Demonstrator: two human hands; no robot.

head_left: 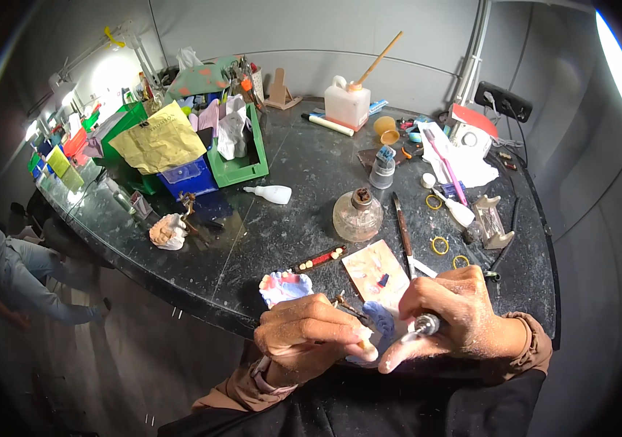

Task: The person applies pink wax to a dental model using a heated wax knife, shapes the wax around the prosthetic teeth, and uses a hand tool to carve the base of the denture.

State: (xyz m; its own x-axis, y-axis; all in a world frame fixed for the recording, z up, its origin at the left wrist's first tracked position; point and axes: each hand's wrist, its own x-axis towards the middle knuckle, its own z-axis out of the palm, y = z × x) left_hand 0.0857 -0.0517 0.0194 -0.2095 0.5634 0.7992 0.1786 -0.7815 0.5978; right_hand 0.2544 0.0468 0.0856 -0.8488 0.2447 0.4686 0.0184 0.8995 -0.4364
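Observation:
My left hand point(302, 329) is closed in a pinch, with a small whitish, tooth-like piece point(365, 344) at its fingertips. Close by on the right, my right hand point(458, 306) wraps round a metal handpiece point(426, 325); its tip is hard to make out. White dust covers the fingers of both hands. Just beyond and between them lies a blue dental mould point(379, 319), partly hidden. A pink-and-blue dental model point(286, 287) rests past my left hand. Behind the mould is a pinkish flat sheet point(373, 266) with scraps on it.
A glass burner point(358, 217) stands mid-table, with a wax knife point(402, 224) right of it. A red strip of teeth point(319, 258) lies nearer. Green bins point(242, 171) crowd the left; a plastic bottle point(347, 108) stands behind. Another person's legs point(41, 280) show at far left.

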